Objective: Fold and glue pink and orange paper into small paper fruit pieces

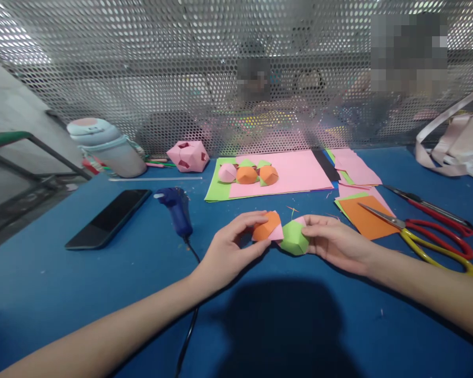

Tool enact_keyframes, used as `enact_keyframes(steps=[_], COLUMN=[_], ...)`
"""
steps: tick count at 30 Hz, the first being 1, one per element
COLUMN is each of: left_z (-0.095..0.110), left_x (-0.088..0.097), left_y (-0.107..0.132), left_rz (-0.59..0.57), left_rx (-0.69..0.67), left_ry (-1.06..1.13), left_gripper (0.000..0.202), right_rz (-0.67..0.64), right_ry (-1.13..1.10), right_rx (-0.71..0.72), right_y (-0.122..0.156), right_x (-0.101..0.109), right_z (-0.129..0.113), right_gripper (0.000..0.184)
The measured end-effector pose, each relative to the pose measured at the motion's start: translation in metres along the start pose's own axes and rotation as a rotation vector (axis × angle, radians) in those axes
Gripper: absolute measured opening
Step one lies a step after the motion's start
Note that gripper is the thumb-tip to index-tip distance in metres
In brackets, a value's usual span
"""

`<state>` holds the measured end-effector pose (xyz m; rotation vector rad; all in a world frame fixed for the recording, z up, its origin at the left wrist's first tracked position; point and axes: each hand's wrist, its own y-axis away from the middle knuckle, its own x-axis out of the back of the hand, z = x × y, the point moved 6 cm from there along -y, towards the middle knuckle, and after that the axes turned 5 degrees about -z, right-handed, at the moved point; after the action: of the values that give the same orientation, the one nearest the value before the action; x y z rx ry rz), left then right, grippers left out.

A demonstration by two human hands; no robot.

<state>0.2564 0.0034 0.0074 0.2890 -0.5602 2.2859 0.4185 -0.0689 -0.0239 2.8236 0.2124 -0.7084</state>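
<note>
My left hand (pixel 236 247) pinches an orange and pink folded paper piece (pixel 268 227) between thumb and fingers. Against its right side sits a green and pink folded paper piece (pixel 295 237), gripped by my right hand (pixel 335 242). The two pieces touch or nearly touch; whether they are joined I cannot tell. Beyond them, several similar folded pieces (pixel 247 175) in pink, orange and green rest on a stack of pink and green paper (pixel 287 170). A closed pink paper shape (pixel 188 156) with small openings stands to their left.
A blue glue gun (pixel 176 212) with a black cord and a phone (pixel 109 219) lie left. Scissors (pixel 429 231), a craft knife (pixel 429 206) and orange paper squares (pixel 368 216) lie right. A bottle (pixel 108 149) stands far left. A perforated metal screen (pixel 205 68) closes the back, with people behind it.
</note>
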Motion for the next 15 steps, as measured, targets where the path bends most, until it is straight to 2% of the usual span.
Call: enact_keyframes(steps=[3,7,15], left_z=[0.004,0.0047,0.0062], left_x=[0.0009,0.004,0.0012], left_y=[0.0017,0.0015,0.0035], left_rz=[0.011,0.062,0.064], left_rx=[-0.057,-0.067,-0.087], left_ry=[-0.078,-0.159,-0.243], left_gripper=[0.032,0.034,0.031], right_rz=[-0.002,-0.015,-0.033], right_ry=[-0.077,-0.144,-0.217], right_rx=[-0.002,-0.006,0.025], right_y=[-0.0028,-0.0036,-0.0026], right_x=[0.0043,0.0065,0.0029], right_z=[0.0004,0.0006,0.0012], right_gripper=[0.007,0.007,0.01])
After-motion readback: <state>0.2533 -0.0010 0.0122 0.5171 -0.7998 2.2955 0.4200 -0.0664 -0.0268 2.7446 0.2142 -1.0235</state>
